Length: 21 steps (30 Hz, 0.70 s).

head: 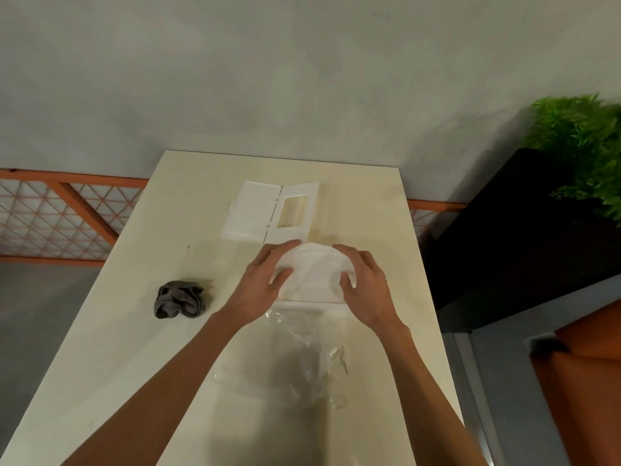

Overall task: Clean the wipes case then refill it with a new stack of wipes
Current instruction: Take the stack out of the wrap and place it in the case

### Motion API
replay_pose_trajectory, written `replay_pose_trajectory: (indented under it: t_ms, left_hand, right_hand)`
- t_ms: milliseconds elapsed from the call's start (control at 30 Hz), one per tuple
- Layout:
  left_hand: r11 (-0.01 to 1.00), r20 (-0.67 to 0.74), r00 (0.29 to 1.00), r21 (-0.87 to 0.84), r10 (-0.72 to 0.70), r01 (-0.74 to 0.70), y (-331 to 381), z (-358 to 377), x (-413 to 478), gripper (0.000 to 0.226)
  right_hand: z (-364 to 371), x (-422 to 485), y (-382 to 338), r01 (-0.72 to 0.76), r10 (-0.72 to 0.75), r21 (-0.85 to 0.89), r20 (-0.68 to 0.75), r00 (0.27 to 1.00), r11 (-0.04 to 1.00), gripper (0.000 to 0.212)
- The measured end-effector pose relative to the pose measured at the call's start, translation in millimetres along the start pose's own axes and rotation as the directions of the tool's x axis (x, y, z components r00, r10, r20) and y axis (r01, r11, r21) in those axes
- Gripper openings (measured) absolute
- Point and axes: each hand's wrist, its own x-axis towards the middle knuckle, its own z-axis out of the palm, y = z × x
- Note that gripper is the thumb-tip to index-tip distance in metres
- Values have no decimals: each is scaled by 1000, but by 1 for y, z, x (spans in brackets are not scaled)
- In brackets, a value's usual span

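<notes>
A white wipes case [258,213] lies opened flat at the far middle of the pale table [134,331], its lid with a rectangular window on the right. Just in front of it a white stack of wipes [314,274] bulges upward between my hands. My left hand [262,284] grips its left edge, thumb on top. My right hand [363,284] grips its right edge the same way. A clear plastic wrapper [302,358] lies crumpled on the table right below the stack.
A crumpled grey cloth [179,299] sits on the table to the left of my hands. A black planter [524,237] with a green plant [581,142] stands off the table's right side. An orange lattice fence [64,216] runs behind on the left.
</notes>
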Motion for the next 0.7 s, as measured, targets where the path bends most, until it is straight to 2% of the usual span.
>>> replay_pose_trajectory:
  t_ms: [67, 167, 333, 433, 533, 600, 700]
  left_hand:
    - [999, 35, 999, 32, 21, -22, -2, 4, 1, 53]
    - [996, 7, 998, 59, 60, -61, -3, 8, 4, 52]
    - [972, -71, 979, 152, 191, -178, -12, 7, 5, 44]
    - [937, -54, 952, 201, 301, -285, -17, 7, 4, 41]
    - [913, 30, 959, 300, 281, -277, -27, 9, 5, 58]
    - [946, 56, 973, 229, 222, -230, -27, 8, 9, 67]
    - [994, -7, 997, -70, 82, -82, -14, -2, 21, 43]
  right_hand:
    - [5, -1, 0, -11, 11, -16, -11, 1000, 1000, 60]
    - [7, 1, -4, -10, 8, -28, -73, 997, 1000, 60]
    - [8, 1, -2, 54, -67, -108, -127, 990, 993, 62]
    - [8, 1, 4, 104, -126, -170, -122, 985, 980, 56]
    - [10, 4, 10, 112, -131, -219, -73, 989, 969, 52]
    - [8, 7, 12, 84, -94, -159, -57, 994, 984, 50]
    - [-3, 14, 7, 37, -32, 37, -115, 993, 999, 40]
